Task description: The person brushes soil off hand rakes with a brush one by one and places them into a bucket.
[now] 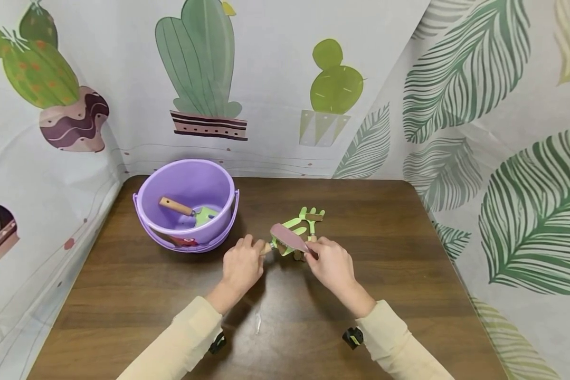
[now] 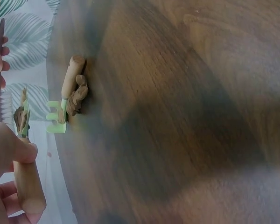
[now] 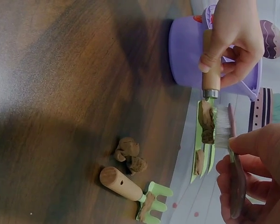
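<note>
My left hand [image 1: 242,264] grips the wooden handle of a small garden fork [image 3: 212,81] with green tines, raised above the table. Brown clay [image 3: 207,123] is stuck to the fork near its neck and along the tines. In my right hand [image 1: 331,264] is a brush [image 1: 288,237] with a mauve back. The right wrist view shows its white bristles [image 3: 221,128] against the clay on the fork. Below the hands, a small green rake [image 3: 121,183] with a wooden handle lies on the table, clay on its head. Beside it sit brown clay lumps [image 3: 127,147].
A purple bucket [image 1: 218,226] stands at the back left of the brown table [image 1: 385,316], its handle lowered. Inside it leans a green tool [image 1: 177,206] with a wooden handle. Printed cloth [image 1: 275,95] hangs behind the table and at its sides.
</note>
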A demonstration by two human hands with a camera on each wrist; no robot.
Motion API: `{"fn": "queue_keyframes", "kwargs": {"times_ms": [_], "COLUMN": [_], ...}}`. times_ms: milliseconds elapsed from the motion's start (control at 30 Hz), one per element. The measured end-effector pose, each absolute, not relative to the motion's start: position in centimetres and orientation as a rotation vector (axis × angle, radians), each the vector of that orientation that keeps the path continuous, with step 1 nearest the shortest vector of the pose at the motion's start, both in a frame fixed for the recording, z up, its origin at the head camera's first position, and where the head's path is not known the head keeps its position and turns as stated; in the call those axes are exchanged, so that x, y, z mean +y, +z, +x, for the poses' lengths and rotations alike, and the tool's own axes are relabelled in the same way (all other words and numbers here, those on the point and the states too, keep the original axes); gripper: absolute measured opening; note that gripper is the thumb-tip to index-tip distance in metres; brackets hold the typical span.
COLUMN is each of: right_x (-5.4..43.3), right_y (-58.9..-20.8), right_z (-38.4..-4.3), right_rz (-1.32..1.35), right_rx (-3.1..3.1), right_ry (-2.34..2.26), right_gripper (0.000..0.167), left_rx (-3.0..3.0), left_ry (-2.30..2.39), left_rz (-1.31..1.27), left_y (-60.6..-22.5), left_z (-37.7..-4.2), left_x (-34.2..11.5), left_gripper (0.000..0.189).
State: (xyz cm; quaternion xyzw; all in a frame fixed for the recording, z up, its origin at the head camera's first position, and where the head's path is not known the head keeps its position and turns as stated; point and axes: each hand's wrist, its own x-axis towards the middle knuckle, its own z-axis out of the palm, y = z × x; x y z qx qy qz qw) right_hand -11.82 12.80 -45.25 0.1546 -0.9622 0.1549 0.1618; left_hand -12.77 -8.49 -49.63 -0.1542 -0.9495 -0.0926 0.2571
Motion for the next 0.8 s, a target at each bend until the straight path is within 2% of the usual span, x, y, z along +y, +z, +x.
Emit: {"fn": "queue_keyframes", "kwargs": {"times_ms": [800], "right_x": [11.7], "right_y": [-45.0], "right_z": [-10.9], "right_rz": [0.423], "right_rx": [-2.743], "right_ry": [0.378], "right_gripper": [0.013], "left_rx": [-2.630], "left_ry": [-0.368], "left_rz": [-0.258], "left_y": [-50.6], "left_z": [-12.4], "left_x": [-7.9], "left_gripper": [0.026]}}
